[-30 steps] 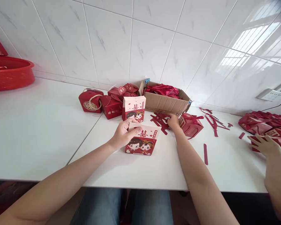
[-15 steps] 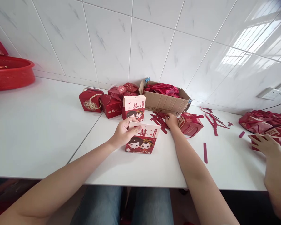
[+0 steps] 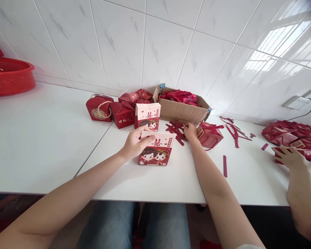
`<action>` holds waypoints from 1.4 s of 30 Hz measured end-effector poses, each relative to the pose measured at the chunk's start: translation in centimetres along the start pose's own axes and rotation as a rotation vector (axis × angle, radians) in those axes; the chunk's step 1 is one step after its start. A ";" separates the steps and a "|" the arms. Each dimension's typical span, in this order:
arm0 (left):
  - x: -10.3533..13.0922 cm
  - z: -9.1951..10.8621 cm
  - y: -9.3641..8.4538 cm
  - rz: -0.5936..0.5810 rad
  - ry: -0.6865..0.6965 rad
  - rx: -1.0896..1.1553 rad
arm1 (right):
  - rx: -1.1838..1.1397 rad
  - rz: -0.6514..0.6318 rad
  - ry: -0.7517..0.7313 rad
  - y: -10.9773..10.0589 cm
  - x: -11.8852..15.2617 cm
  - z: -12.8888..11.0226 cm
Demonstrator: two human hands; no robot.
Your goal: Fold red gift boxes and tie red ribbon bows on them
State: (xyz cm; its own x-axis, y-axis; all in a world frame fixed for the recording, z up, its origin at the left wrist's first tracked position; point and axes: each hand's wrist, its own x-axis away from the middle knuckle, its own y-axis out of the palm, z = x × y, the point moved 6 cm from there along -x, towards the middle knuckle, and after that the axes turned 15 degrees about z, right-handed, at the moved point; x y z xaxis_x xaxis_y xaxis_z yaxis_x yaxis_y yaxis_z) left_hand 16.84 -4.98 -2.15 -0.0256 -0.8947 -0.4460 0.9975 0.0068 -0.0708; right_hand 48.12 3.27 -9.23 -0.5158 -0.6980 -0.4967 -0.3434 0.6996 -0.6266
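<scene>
My left hand (image 3: 137, 143) grips the top left edge of a red and pale pink gift box (image 3: 155, 154) printed with two cartoon figures, thumb on the front. A similar gift box (image 3: 148, 116) stands just behind it. Reaching forward, my right hand (image 3: 191, 132) has its fingers pinched at the right end of a pile of dark red strips (image 3: 175, 129); what lies between the fingertips is too small to make out. Close beside that hand sits a red box with a ribbon bow (image 3: 211, 135).
Several red boxes (image 3: 123, 114) stand along the wall, left of a cardboard box (image 3: 182, 110) of red ribbons. A red plastic basin (image 3: 12, 77) is far left. At right, a co-worker's hand (image 3: 291, 157) rests by piled red boxes (image 3: 282, 133). A loose strip (image 3: 225, 166) lies nearby.
The view has shifted slightly. My left hand still holds the gift box, and my right hand stays at the strips with little movement. More of the co-worker's other hand shows at the right edge.
</scene>
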 end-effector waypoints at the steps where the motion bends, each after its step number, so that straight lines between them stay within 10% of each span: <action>1: -0.1 0.0 -0.1 0.016 0.015 -0.003 | -0.023 0.009 0.004 -0.4 0.2 -0.1; 12: -2.4 -1.0 -2.4 0.300 0.288 -0.106 | -0.623 0.014 0.013 -6.6 5.2 -7.4; 16: -2.1 0.2 -2.6 0.368 0.543 -0.245 | -0.924 -0.048 -0.237 -8.7 9.9 -13.0; 23: 1.7 4.5 -1.0 0.343 1.095 -0.575 | -0.694 0.129 -0.672 -10.2 13.8 -15.5; 42: 1.8 2.5 0.7 0.196 0.951 -0.666 | -0.614 0.083 -0.723 -9.4 14.4 -15.0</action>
State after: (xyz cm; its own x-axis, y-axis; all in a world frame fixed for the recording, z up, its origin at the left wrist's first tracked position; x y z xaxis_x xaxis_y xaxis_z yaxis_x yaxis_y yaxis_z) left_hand 17.62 -7.66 -0.77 -0.1963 -0.1610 -0.9673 0.7656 0.5912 -0.2537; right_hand 32.14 -11.09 -1.53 -0.0175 -0.4243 -0.9053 -0.7861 0.5653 -0.2498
